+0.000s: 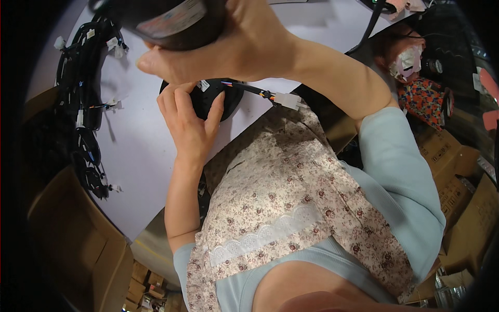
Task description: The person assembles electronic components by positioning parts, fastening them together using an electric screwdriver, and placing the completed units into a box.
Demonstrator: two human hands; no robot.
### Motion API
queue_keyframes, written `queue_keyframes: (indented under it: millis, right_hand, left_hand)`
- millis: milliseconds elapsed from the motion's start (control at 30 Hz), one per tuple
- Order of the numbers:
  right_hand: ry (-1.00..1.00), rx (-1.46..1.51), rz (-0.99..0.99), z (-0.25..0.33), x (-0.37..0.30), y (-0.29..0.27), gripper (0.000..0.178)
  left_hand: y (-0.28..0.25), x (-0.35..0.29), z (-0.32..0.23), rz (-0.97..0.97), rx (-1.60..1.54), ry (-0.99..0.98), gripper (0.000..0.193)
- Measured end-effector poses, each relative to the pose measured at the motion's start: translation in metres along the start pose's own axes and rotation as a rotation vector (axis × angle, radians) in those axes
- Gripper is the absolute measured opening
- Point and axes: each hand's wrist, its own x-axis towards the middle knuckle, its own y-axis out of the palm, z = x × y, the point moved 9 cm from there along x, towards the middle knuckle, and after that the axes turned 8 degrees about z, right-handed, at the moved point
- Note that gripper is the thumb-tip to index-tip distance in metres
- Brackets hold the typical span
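My right hand (244,52) is wrapped round a black power tool (174,26) with a pale label, raised close to the camera. Its working end is out of view. Below it, my left hand (184,119) grips a round black plastic part (207,101) at the table's near edge, thumb on one side and fingers on the other. From that part a short bundle of coloured wires (244,87) in black sleeving runs right to a white connector (287,101). The tool and right hand cover the part's far side.
Several black wire harnesses (78,78) with white plugs lie along the left of the pale table (138,161). An open cardboard box (78,239) stands at the lower left. More cardboard boxes (442,156) and a flowered cloth item (426,101) are at the right.
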Motion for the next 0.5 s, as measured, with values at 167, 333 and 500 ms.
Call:
queue_keyframes:
  millis: [167, 333, 500]
  right_hand:
    - [0.280, -0.333, 0.126, -0.013, 0.005, 0.008, 0.037]
    - [0.290, -0.385, 0.078, -0.013, 0.010, 0.012, 0.039]
    - [0.334, -0.420, -0.112, 0.038, 0.011, -0.058, 0.035]
  left_hand:
    - [-0.003, 0.002, -0.002, -0.022, -0.017, -0.006, 0.044]
    - [-0.004, 0.002, -0.003, -0.032, -0.015, 0.005, 0.044]
    - [-0.006, -0.012, 0.000, -0.042, 0.010, -0.014, 0.058]
